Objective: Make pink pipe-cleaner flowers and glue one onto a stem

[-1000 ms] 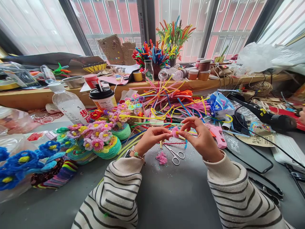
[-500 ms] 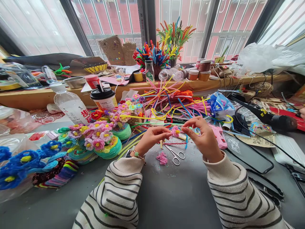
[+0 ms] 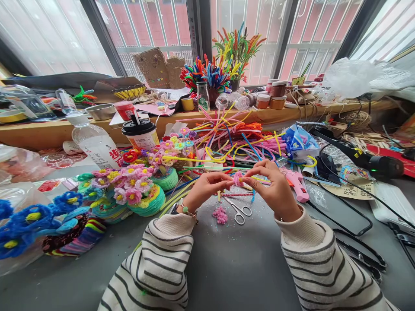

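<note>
A small pink fuzzy flower [image 3: 238, 178] is held above the table between my two hands. My left hand [image 3: 210, 188] pinches its left side between thumb and fingers. On its right side, the thumb and forefinger of my right hand [image 3: 271, 186] close on it; its yellow centre is mostly hidden. Below lie another pink fuzzy piece [image 3: 220, 214] and a pair of silver scissors [image 3: 239, 211], with glitter specks around them. A red tinsel stem [image 3: 238, 195] lies just behind the scissors.
Pink and blue flower bunches [image 3: 132, 183] stand at the left, near a plastic bottle [image 3: 97, 144] and a lidded cup [image 3: 141, 134]. Pipe cleaners [image 3: 223, 138] are heaped behind my hands. At the right are a pink glue gun [image 3: 296, 185], black cables and a blue packet [image 3: 300, 142].
My right hand has moved left and its fingertips now meet the pink flower. The flower has turned, so less of its yellow centre shows. My left hand has stayed nearly still.
</note>
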Demonstrator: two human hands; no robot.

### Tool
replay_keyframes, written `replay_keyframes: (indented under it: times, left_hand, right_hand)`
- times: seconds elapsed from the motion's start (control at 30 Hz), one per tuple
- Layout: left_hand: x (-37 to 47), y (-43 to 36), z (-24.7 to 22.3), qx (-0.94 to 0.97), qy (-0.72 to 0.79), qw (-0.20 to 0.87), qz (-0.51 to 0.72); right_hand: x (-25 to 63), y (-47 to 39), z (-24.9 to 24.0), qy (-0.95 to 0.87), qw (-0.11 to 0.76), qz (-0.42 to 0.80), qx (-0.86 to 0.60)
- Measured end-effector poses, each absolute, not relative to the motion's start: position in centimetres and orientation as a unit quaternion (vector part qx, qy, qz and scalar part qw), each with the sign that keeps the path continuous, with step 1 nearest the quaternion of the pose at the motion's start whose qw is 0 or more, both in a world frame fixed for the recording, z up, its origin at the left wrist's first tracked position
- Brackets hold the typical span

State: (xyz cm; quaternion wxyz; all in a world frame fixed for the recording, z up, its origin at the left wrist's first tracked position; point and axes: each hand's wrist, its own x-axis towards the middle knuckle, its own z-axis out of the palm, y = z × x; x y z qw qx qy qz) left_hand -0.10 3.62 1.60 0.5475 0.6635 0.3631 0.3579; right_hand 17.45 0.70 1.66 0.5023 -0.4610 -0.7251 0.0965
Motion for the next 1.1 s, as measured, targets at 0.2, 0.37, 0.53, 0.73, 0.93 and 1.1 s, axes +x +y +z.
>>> replay_keyframes:
  times: [0.2,0.37,0.53,0.73,0.93,1.1]
  left_hand:
    - [-0.07,3.61,1.53,0.666,0.366,0.541,0.36]
    - [-0.07,3.65,1.5,0.667,0.364,0.544,0.356]
    - [-0.09,3.64,1.46,0.678,0.364,0.531,0.356]
    - [-0.13,3.63,1.47,0.672,0.378,0.524,0.361]
    - [-0.2,3.61,1.66,0.663,0.38,0.535,0.36]
    - [-0.19,3.63,1.62,0.658,0.378,0.542,0.361]
  right_hand:
    - [17.28,0.67,1.55,-0.719,0.51,0.097,-0.462]
    - [17.1,0.68,1.3,-0.711,0.52,0.091,-0.465]
    - [16.87,0.66,1.22,-0.71,0.518,0.075,-0.472]
    - [16.74,0.67,1.1,-0.686,0.543,0.079,-0.477]
    - [16.83,0.51,1.25,-0.701,0.531,0.079,-0.471]
    - [16.76,0.44,1.43,-0.709,0.524,0.086,-0.464]
